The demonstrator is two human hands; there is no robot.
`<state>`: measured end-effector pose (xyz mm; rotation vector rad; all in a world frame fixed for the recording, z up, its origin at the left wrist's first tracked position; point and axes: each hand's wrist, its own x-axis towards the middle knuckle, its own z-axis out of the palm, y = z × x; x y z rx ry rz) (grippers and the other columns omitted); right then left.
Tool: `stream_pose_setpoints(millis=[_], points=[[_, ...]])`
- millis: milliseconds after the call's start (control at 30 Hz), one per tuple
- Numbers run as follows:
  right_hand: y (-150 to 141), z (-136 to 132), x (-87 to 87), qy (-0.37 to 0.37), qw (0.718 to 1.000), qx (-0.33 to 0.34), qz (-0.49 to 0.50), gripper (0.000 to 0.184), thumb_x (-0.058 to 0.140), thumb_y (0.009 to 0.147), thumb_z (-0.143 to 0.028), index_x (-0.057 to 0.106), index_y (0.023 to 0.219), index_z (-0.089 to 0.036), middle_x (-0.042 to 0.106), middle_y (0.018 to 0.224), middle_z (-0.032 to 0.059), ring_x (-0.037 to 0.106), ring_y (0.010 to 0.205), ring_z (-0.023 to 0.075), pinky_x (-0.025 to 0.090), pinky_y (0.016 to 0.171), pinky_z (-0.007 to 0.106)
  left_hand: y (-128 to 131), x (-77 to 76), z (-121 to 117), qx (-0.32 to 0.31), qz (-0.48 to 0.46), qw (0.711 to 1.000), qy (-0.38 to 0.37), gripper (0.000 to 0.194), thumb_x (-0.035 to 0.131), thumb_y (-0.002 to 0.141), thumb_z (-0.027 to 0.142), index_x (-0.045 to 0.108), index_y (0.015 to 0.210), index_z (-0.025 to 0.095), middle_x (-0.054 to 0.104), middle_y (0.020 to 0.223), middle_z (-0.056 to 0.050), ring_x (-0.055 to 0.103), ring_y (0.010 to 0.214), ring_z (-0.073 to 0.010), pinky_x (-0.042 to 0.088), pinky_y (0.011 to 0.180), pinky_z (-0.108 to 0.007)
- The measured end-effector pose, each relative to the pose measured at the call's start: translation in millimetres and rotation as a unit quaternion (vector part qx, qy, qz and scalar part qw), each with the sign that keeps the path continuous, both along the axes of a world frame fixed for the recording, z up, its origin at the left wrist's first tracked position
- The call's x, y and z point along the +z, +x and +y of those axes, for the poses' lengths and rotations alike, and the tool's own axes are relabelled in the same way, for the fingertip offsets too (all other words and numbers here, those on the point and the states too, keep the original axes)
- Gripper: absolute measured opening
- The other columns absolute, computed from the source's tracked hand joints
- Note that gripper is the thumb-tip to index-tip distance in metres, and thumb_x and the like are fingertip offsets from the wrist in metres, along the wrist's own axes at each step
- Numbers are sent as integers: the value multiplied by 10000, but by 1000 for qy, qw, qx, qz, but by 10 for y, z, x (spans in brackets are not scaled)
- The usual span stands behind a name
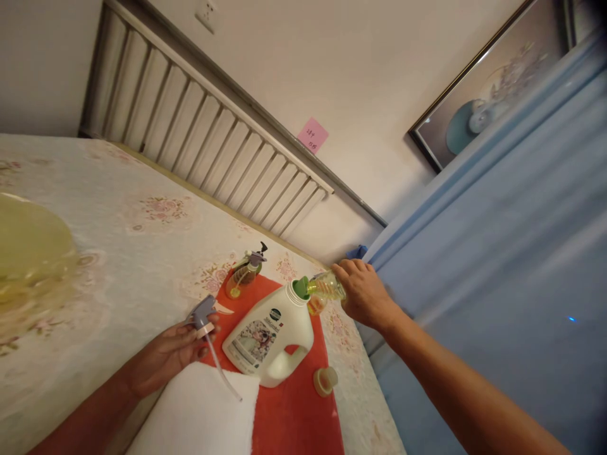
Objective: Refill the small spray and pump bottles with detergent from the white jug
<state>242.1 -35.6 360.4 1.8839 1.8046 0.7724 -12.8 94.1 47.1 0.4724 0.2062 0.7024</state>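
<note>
My right hand [363, 292] grips a small clear bottle [326, 288] of yellowish liquid, tipped with its mouth at the green neck [300, 287] of a white jug [270, 333] with a handle. The jug stands on a red mat [298, 411]. My left hand [165, 354] holds a grey spray-pump head [203, 314] with its long dip tube [222, 374] hanging over a white cloth [199, 414]. The jug's cap [325, 380] lies on the mat to the right of the jug.
A small spray bottle [244, 272] with amber liquid stands at the mat's far corner. The flowered tablecloth [118, 253] has a yellowish dish [28, 246] at the left. A white radiator [203, 133] lines the wall behind; blue fabric [497, 253] hangs right.
</note>
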Motion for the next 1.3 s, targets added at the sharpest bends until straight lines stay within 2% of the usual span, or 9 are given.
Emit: stream_pose_setpoints(millis=[500, 867, 1100, 1200, 1300], points=[[-103, 48, 24, -19, 999, 24, -36, 603, 561, 692, -67, 523, 1288, -157, 562, 1238, 170, 431, 1150, 332, 326, 930, 433, -4, 11, -13, -2, 5, 1000, -7, 351, 762, 771, 101, 716, 1116, 146, 730, 1053, -98, 689, 869, -176, 568, 719, -255], [-160, 62, 26, -32, 998, 24, -47, 623, 549, 689, -64, 515, 1305, -149, 558, 1233, 175, 428, 1148, 338, 312, 952, 453, -15, -63, 12, -17, -10, 1000, 14, 368, 744, 802, 124, 693, 1165, 157, 724, 1050, -87, 673, 878, -172, 559, 730, -263], [-153, 50, 7, -19, 997, 47, -65, 606, 547, 701, -70, 526, 1303, -139, 566, 1218, 181, 438, 1127, 342, 315, 964, 462, -6, -71, 19, -18, -11, 1000, 7, 337, 706, 837, 117, 684, 1173, 138, 716, 1097, -115, 678, 885, -178, 563, 753, -273], [-107, 28, -44, -10, 999, 36, -38, 610, 559, 686, -73, 534, 1292, -136, 577, 1198, 179, 452, 1125, 338, 345, 943, 447, -12, -54, 15, -13, -11, 1000, 6, 333, 701, 833, 104, 686, 1164, 142, 716, 1105, -117, 688, 875, -183, 577, 737, -274], [13, -25, -142, 2, 999, 11, 47, 659, 587, 659, -91, 521, 1311, -159, 584, 1219, 153, 482, 1120, 311, 390, 926, 410, -29, -42, -15, -10, -12, 1000, 9, 344, 697, 820, 81, 684, 1157, 150, 720, 1083, -116, 697, 848, -190, 595, 730, -295]])
